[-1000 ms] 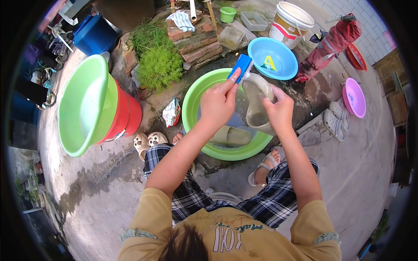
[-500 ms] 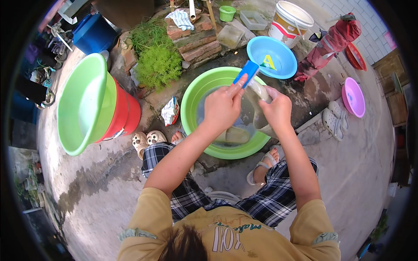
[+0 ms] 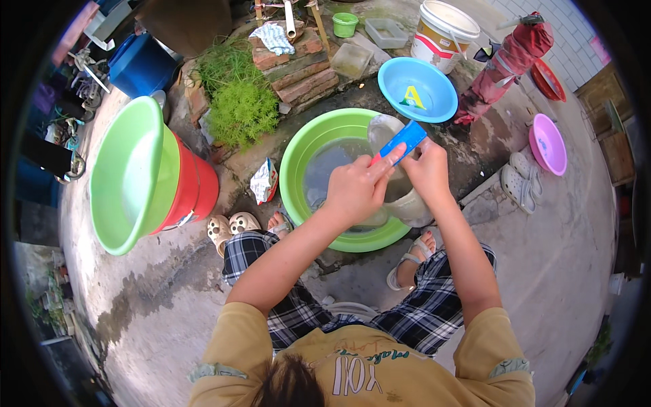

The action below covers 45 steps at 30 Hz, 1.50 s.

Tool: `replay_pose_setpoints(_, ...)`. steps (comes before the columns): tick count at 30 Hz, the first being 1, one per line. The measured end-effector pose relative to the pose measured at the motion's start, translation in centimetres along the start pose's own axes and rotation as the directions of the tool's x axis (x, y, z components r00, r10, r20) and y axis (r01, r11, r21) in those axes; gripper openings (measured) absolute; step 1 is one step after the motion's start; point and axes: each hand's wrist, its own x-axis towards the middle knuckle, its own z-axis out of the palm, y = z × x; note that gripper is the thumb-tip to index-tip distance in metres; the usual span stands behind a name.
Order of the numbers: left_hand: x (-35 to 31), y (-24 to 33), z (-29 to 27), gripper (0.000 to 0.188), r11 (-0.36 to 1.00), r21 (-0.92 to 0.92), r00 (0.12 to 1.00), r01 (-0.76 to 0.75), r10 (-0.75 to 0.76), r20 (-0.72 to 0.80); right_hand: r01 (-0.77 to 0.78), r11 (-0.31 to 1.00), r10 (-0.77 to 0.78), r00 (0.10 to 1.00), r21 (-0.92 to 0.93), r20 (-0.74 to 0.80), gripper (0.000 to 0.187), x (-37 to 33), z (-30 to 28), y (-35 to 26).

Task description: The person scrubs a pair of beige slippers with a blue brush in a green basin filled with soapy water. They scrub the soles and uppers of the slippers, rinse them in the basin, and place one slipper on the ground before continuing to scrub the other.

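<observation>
My left hand [image 3: 358, 184] is closed around a blue scrubbing brush [image 3: 405, 141] with a bit of red at its near end. The brush lies against a pale grey-beige shoe [image 3: 409, 206], partly covering it. My right hand [image 3: 428, 171] grips the shoe's right side, with the thumb near the brush. Both hands are over the right part of a light green basin [image 3: 291, 166] holding cloudy water [image 3: 329, 163]. Below my left hand, a second pale item [image 3: 373, 220], probably the other shoe, shows partly in the water.
A green basin [image 3: 112, 176] leans on a red bucket [image 3: 193, 180] at left. Beyond are a plant [image 3: 241, 115], bricks [image 3: 305, 78], a blue basin [image 3: 434, 102] and a white bucket [image 3: 444, 34]. Clogs [image 3: 519, 186] and a pink basin [image 3: 548, 144] lie right; dog-faced clogs [image 3: 230, 225] sit near my foot.
The shoe has turned in my right hand, so its toe now points up and away. The brush has moved right and lower, across the shoe, with my left hand.
</observation>
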Motion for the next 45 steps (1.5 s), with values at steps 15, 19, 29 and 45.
replay_pose_setpoints(15,1.7,-0.8,-1.4,0.043,0.994,-0.052,0.995,0.1,-0.099,0.021,0.067,0.734,0.023,0.992,0.676,-0.123,0.034,0.5,1.8,0.8)
replay_pose_setpoints(19,-0.4,0.2,-0.3,0.044,0.998,-0.013,0.987,0.055,-0.053,0.153,0.156,0.808,-0.012,0.968,0.568,-0.249,0.035,1.6,1.3,2.7)
replay_pose_setpoints(29,0.1,-0.5,-0.6,0.041,0.997,-0.052,0.979,0.063,-0.052,0.196,0.088,0.918,0.004,0.973,0.386,-0.232,0.035,2.4,0.4,3.4)
replay_pose_setpoints(45,1.3,-0.5,-1.2,0.04,0.998,0.064,0.998,0.015,-0.01,-0.069,0.164,0.87,-0.068,0.974,0.465,-0.216,0.033,1.6,0.4,1.3)
